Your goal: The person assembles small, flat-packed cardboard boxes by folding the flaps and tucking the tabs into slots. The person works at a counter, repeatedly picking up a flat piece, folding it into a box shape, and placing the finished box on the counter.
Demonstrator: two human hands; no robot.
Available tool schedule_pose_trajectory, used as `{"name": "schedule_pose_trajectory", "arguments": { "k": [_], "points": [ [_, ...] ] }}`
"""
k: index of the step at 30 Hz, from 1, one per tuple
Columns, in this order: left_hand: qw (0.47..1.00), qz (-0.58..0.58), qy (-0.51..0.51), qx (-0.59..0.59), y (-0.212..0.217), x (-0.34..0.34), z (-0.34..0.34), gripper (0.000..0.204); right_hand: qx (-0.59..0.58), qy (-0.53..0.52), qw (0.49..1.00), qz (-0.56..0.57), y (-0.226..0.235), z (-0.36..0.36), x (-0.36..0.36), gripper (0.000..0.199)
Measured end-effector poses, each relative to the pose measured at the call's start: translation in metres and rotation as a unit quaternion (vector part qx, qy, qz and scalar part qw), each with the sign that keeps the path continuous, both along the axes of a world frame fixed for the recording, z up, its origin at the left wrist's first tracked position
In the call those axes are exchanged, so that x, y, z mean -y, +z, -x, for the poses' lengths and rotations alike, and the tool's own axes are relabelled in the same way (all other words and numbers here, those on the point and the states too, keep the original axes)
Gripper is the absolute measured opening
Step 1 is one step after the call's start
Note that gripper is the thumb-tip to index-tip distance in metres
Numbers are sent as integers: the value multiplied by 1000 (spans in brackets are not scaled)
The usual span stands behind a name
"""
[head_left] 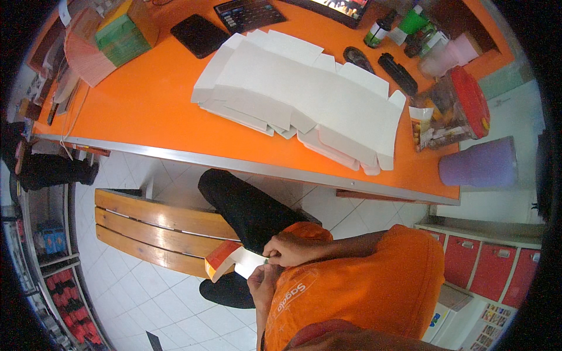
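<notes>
A small red, orange and white cardboard carton [222, 256], partly folded with its white inner side showing, is held over my lap. My right hand [285, 250] pinches the near end of its white panel from above. Close below it, my left hand [263, 285] grips the same end with bent fingers. The fingertips almost meet, and something small and greenish between them is too small to make out. A stack of flat, unfolded white cartons [304, 88] lies on the orange table [134, 117], away from both hands.
A slatted wooden bench [164, 225] stands below the table's metal edge. On the table are a dark tablet [199, 36], a calculator [249, 14], a stapler [398, 74], a red-lidded jar [451, 111] and a purple cup [479, 162]. Red drawers [493, 270] stand at right.
</notes>
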State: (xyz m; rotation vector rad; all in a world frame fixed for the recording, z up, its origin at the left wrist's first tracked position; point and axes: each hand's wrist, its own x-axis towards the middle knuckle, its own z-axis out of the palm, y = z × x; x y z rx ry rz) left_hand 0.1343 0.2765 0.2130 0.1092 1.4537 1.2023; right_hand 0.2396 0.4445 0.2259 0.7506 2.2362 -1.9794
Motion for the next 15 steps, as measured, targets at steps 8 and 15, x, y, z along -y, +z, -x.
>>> {"name": "schedule_pose_trajectory", "arguments": {
  "k": [8, 15],
  "points": [
    [992, -42, 108, 44, -6, -1, -6, 15, -38, -13, 999, 5, -14, 1, 1, 17],
    [996, -18, 89, 6, -13, 5, -2, 24, -50, -5, 999, 8, -5, -1, -4, 18]
  ]
}}
